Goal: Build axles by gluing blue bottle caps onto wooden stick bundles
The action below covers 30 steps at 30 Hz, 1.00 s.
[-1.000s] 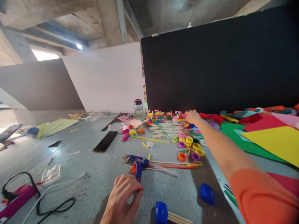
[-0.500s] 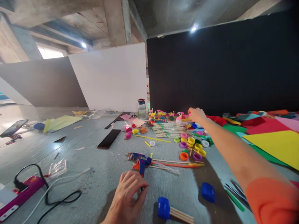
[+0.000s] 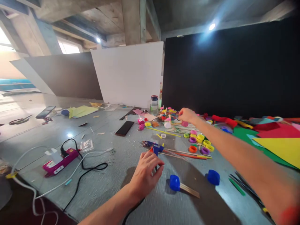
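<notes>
My left hand [image 3: 146,175] rests low in the middle of the grey table, its fingers curled round the handle of a blue glue gun [image 3: 156,148] that lies among thin sticks. My right hand [image 3: 187,115] reaches far across the table and is closed on a small craft piece with a pink cap [image 3: 184,123] and a white cap [image 3: 167,124], held just above a pile of small colourful craft pieces [image 3: 170,113]. A cluster of coloured rings [image 3: 199,142] lies below my right forearm.
A pink power strip [image 3: 59,159] with black and white cables sits at the left. A black phone [image 3: 124,128] and a jar [image 3: 154,104] are farther back. Two blue caps [image 3: 174,182] [image 3: 213,177] lie near my left hand. Coloured paper sheets [image 3: 278,147] cover the right. White and black boards stand behind.
My right hand has pulled back a little to the left from the pile, with the small capped piece now lifted in it. My left hand stays on the glue gun. The view has swung.
</notes>
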### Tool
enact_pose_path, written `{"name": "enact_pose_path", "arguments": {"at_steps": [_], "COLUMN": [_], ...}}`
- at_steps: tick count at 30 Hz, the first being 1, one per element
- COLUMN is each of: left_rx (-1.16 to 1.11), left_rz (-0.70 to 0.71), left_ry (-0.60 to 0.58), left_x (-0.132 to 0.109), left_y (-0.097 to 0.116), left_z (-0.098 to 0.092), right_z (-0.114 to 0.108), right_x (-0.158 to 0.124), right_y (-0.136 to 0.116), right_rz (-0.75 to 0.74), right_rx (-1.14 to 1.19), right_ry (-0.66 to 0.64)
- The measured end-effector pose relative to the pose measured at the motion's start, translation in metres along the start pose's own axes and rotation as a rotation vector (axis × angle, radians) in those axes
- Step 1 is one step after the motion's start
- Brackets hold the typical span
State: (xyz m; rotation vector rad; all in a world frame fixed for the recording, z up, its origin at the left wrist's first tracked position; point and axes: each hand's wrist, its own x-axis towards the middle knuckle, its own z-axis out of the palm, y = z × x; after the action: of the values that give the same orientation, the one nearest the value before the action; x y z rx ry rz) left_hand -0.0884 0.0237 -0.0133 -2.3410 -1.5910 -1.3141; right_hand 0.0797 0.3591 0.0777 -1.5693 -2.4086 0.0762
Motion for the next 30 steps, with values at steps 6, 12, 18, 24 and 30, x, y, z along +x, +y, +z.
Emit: {"name": "enact_pose_path", "arguments": {"at_steps": [6, 12, 18, 24, 30], "left_rx": [0.010, 0.028, 0.034, 0.026, 0.027], "left_rz": [-0.002, -0.019, -0.015, 0.001, -0.085], "left_ry": [0.011, 0.019, 0.010, 0.000, 0.075], "left_x": [-0.003, -0.004, -0.005, -0.005, -0.003], "left_y": [-0.002, -0.004, -0.005, -0.003, -0.005], "left_z": [0.002, 0.001, -0.001, -0.002, -0.004], "right_z": [0.054, 0.089, 0.088, 0.049, 0.009], "right_x": [-0.027, -0.044, -0.053, -0.072, -0.136], "right_y": [-0.090, -0.141, -0.131, -0.067, 0.014], "right_rz": [-0.085, -0.174, -0.348, -0.368, -0.300], "right_rx": [0.083, 0.124, 0.126, 0.052, 0.070], "right_ry": [-0.027, 0.024, 0.014, 0.057, 0.096]}}
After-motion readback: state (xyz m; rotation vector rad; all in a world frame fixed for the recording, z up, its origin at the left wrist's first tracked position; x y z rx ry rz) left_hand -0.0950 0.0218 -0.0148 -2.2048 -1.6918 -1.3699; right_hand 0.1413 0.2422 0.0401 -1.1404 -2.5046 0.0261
